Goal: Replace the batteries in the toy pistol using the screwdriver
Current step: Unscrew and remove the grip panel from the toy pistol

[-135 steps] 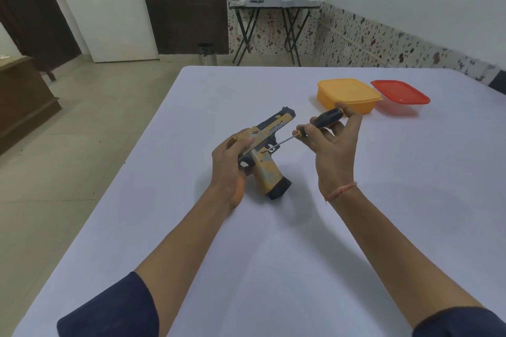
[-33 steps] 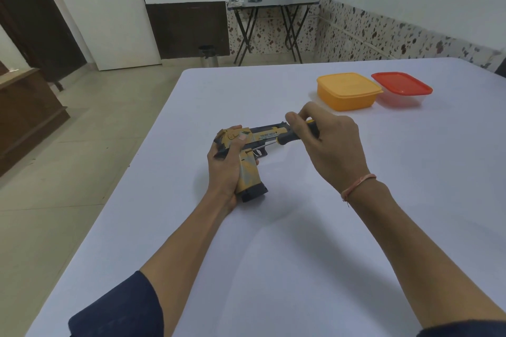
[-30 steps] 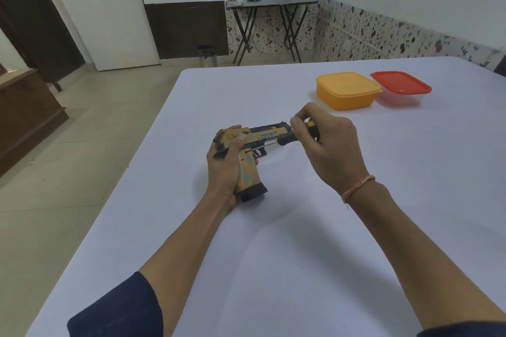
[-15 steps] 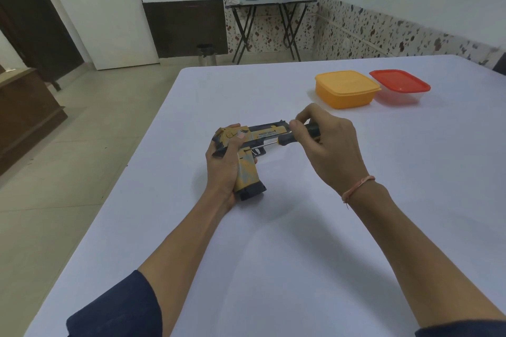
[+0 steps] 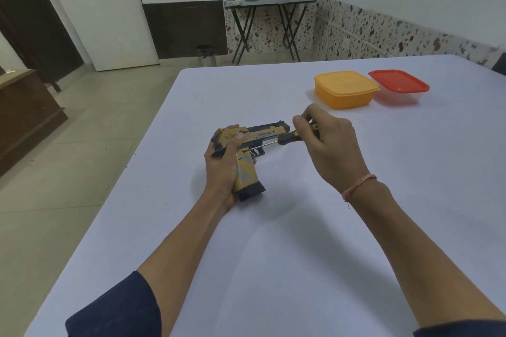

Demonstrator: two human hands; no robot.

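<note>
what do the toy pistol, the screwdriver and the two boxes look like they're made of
The toy pistol looks like moulded matt plastic, printed in yellow and dark blue with lettering on the slide. The screwdriver has a thin bright metal shaft; its handle is likely black plastic or rubber. The yellow box is opaque, slightly glossy plastic. The red-lidded box has a red plastic lid over a clear base, probably plastic.

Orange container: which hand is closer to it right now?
Right. The right hand, holding the screwdriver, sits just short of the orange container on its near-left side; the left hand holds the toy pistol farther left and nearer the camera.
</note>
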